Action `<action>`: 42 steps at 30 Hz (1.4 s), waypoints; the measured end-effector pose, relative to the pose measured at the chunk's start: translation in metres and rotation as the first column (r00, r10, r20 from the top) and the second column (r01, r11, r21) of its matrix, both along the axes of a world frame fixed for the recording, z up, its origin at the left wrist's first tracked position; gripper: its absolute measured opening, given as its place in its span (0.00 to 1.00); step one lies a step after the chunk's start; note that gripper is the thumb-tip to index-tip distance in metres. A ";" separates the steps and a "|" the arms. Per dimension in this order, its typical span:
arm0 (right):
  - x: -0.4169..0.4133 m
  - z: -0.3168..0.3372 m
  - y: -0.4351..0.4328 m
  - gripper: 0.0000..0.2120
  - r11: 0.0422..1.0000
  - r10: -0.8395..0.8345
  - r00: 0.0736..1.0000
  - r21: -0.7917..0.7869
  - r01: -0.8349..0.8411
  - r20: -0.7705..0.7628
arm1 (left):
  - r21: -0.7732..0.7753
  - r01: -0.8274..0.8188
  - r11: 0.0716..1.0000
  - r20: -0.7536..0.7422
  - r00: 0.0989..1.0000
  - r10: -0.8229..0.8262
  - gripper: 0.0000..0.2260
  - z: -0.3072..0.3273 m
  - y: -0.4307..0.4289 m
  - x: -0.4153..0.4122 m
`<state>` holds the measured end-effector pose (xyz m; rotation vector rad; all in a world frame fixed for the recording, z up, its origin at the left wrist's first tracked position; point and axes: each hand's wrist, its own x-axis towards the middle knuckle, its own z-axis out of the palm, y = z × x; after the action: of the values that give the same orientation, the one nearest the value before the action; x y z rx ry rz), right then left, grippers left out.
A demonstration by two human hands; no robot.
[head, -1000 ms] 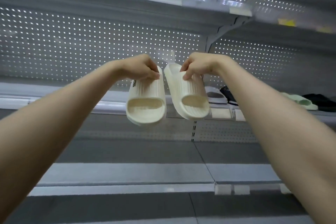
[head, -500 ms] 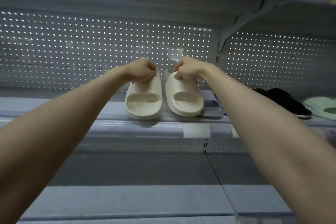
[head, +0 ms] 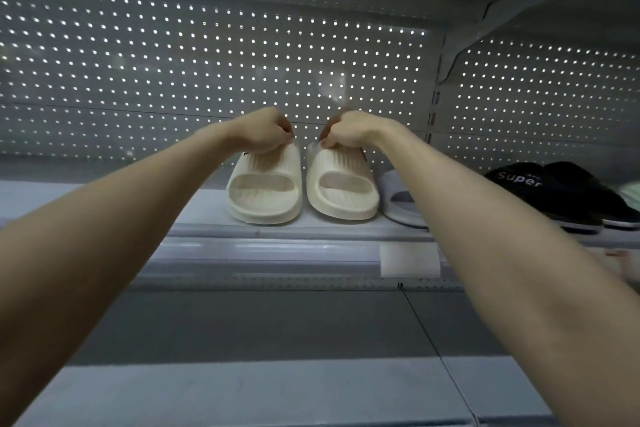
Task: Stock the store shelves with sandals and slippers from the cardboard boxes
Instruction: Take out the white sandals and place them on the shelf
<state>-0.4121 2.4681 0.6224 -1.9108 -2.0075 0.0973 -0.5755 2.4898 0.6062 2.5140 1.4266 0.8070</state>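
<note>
Two cream ribbed slide slippers stand side by side on the grey shelf [head: 104,198], toes toward me and heels raised. My left hand [head: 265,130] grips the heel end of the left cream slipper [head: 265,196]. My right hand [head: 346,130] grips the heel end of the right cream slipper [head: 343,192]. Both toes rest on the shelf board near its front edge. No cardboard box is in view.
A light grey slipper [head: 398,201] lies just right of the cream pair, partly behind my right forearm. Black slippers [head: 540,191] marked "Super" sit further right. A perforated back panel [head: 173,80] closes the shelf. A white price label [head: 410,260] hangs on the front rail. A lower shelf [head: 242,392] runs below.
Both hands carried the cream slippers forward from in front of the shelf and set their toes down on the shelf board. The camera moved closer and tilted down.
</note>
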 end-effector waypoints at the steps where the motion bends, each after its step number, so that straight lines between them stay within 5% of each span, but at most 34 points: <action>1: 0.000 -0.002 0.003 0.18 1.000 -0.001 1.000 -0.002 0.001 0.002 | -0.003 0.006 1.000 0.000 1.000 -0.006 0.12 -0.001 0.000 0.000; 17: 0.001 -0.019 0.001 0.12 1.000 -0.008 1.000 0.015 0.008 -0.020 | -0.014 0.060 0.998 -0.043 0.997 -0.061 0.13 -0.019 -0.005 0.003; 26: 0.001 0.010 -0.057 0.26 1.000 -0.019 0.997 0.026 0.017 0.077 | 0.002 0.068 0.998 -0.100 0.993 -0.067 0.26 0.009 -0.044 -0.021; 42: -0.024 -0.034 -0.187 0.28 0.991 0.037 0.998 0.124 -0.042 0.043 | 0.126 0.108 0.986 -0.049 0.993 -0.103 0.34 -0.038 -0.176 -0.052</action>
<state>-0.4366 2.2809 0.5888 -1.8098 -2.0280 -0.0564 -0.6273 2.3142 0.5677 2.6918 1.2788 0.8572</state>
